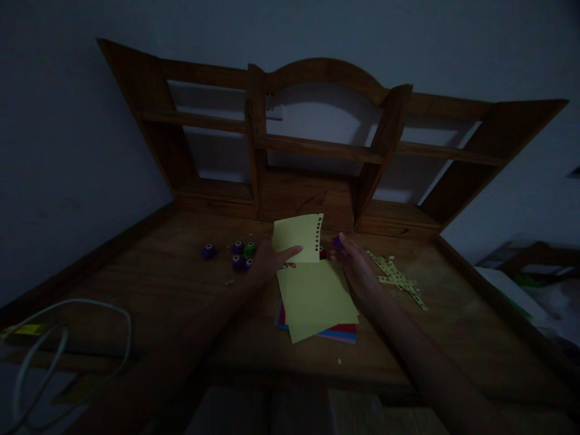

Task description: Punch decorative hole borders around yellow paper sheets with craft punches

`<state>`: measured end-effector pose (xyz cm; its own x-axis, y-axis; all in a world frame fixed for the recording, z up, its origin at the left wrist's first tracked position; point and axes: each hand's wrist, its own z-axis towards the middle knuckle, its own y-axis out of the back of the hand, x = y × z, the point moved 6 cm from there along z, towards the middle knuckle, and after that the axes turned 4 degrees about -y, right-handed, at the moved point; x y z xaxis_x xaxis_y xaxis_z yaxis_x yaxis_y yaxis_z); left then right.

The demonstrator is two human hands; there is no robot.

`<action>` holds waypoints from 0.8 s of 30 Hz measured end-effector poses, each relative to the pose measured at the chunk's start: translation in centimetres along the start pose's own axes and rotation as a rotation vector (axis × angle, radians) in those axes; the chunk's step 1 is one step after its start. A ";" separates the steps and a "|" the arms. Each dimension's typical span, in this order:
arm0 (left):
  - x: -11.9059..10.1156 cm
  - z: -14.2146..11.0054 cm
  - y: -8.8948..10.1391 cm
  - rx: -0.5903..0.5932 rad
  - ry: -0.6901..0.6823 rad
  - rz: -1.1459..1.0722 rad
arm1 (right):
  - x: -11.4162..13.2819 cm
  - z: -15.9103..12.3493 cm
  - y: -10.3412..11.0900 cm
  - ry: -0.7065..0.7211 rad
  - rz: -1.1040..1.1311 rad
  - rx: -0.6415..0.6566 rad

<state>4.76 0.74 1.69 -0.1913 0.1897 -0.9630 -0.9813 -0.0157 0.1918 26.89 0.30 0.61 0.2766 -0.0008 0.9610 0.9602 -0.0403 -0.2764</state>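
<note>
My left hand point(272, 258) holds a yellow paper sheet point(296, 237) by its lower edge, with a row of punched holes along the sheet's right side. My right hand point(353, 260) reaches to that punched edge and its fingertips close on a small purple punch point(338, 243). Under both hands lies a stack of coloured paper point(317, 302) with a yellow sheet on top. The room is very dark.
Several small purple and green punches point(235, 251) sit left of my left hand. Punched yellow strips point(399, 279) lie to the right. A wooden shelf hutch point(317, 145) stands at the desk's back. A white cable point(67, 338) loops at the front left.
</note>
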 end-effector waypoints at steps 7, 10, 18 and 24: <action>0.5 0.6 0.3 -0.025 -0.009 -0.081 | -1.0 1.0 0.8 -0.001 0.104 -0.095; 1.1 1.2 1.5 -0.158 -0.012 -0.157 | -1.7 1.7 1.1 -0.015 0.138 -0.058; 2.0 2.2 3.1 -0.258 -0.007 -0.594 | -3.7 3.6 1.3 -0.265 0.316 0.166; 1.6 2.1 3.8 -0.294 -0.045 -0.758 | -2.4 3.7 -0.4 -0.360 0.292 0.258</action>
<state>0.78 3.09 1.26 0.5218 0.2914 -0.8017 -0.8106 -0.1233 -0.5724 25.95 3.98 -1.57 0.4858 0.3696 0.7921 0.8072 0.1579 -0.5688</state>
